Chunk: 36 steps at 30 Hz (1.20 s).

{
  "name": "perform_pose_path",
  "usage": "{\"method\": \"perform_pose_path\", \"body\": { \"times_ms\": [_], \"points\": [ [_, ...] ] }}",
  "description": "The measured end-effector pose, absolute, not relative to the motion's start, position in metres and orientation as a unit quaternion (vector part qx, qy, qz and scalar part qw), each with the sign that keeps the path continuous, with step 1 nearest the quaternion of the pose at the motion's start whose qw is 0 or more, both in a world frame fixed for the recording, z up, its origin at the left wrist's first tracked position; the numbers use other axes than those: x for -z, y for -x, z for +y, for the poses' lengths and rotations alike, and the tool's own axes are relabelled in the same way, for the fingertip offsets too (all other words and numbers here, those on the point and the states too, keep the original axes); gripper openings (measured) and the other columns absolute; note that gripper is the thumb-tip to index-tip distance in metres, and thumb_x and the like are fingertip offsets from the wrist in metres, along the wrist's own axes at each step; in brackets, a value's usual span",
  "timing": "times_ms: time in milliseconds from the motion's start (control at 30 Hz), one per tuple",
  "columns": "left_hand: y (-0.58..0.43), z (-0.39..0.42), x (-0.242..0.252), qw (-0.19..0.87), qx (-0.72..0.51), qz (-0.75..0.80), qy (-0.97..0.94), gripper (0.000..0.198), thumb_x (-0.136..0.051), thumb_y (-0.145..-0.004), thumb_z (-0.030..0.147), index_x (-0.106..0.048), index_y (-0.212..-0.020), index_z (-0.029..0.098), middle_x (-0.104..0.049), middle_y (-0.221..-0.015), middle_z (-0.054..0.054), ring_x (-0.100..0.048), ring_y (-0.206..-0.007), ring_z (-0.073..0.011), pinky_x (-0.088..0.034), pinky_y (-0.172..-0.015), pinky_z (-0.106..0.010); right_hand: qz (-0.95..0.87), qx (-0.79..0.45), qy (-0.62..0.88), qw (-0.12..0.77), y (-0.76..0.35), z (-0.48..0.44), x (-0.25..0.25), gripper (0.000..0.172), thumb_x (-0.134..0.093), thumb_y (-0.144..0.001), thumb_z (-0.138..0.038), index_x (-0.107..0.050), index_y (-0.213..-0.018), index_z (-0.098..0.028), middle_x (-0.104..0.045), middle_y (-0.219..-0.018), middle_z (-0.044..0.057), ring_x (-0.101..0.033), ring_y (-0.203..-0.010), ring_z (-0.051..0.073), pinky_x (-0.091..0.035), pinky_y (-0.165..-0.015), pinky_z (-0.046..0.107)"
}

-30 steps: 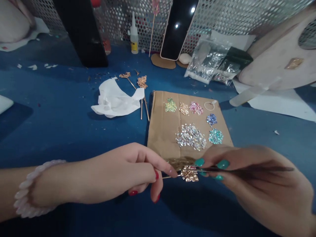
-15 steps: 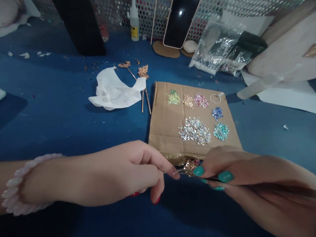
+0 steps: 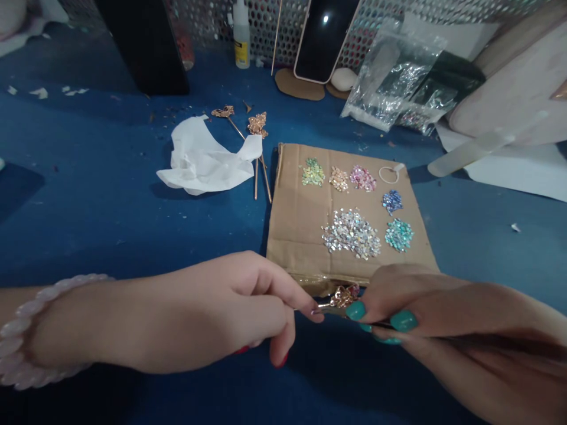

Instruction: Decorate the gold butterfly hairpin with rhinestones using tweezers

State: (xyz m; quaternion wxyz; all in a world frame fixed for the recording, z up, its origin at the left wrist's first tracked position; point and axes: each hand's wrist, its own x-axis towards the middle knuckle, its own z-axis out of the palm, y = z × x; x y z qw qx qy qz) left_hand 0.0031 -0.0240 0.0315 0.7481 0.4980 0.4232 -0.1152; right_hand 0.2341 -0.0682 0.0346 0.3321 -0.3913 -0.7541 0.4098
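Counting the heaps of tiny stones on the cardboard (image 3: 295, 227), I get six: one silvery (image 3: 351, 234), one green (image 3: 313, 172), one peach (image 3: 339, 179), one pink (image 3: 362, 177), one blue (image 3: 392, 202), one teal (image 3: 399, 235). One pale loop (image 3: 399, 168) lies at the cardboard's far right corner.

Three gold ornaments show. One, the gold flower (image 3: 343, 296), is just off the cardboard's near edge; the left hand (image 3: 221, 313) has its grip closed on the thin stem. The right hand (image 3: 443, 301) pinches one pair of tweezers (image 3: 381, 323), its grip closed around them. The other two, a gold butterfly (image 3: 222, 111) and a leafy gold head (image 3: 257, 124), lie left of the cardboard on the blue tabletop (image 3: 88, 224), white paper (image 3: 208, 156) covering part of their stems.

Beyond the cardboard stand a glue bottle (image 3: 241, 47) and a phone (image 3: 325, 44), with a clear bag (image 3: 394, 88) to their right.

The right fingers hide some of the flower, and I can't tell whether the tweezers' tips hold anything. A black panel (image 3: 148, 53) beyond the cardboard is cut off above.
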Motion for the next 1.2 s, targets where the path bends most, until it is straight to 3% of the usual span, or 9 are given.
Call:
{"method": "perform_pose_path", "body": {
  "times_ms": [633, 1200],
  "points": [
    [-0.0056, -0.0249, -0.0296, 0.749, 0.120, 0.445, -0.476, 0.041, -0.046, -0.063, 0.027, -0.067, -0.096, 0.021, -0.050, -0.057, 0.000, -0.037, -0.047, -0.0102, -0.028, -0.043, -0.021, -0.750, -0.414, 0.394, 0.333, -0.2337, -0.0672, -0.0364, 0.037, -0.062, -0.072, -0.001, -0.062, -0.094, -0.031, -0.071, -0.085, -0.001, -0.068, -0.076, 0.013, -0.056, -0.073, 0.020],
    [-0.0039, -0.0257, -0.0267, 0.751, 0.111, 0.445, -0.476, 0.040, -0.047, -0.064, 0.027, -0.068, -0.098, 0.024, -0.056, -0.062, 0.000, -0.041, -0.051, -0.0115, -0.029, -0.043, -0.020, -0.757, -0.414, 0.373, 0.342, -0.2314, -0.0642, -0.0376, 0.042, -0.060, -0.070, 0.003, -0.062, -0.094, -0.032, -0.071, -0.083, -0.002, -0.068, -0.074, 0.012, -0.056, -0.072, 0.018]
  ]
}}
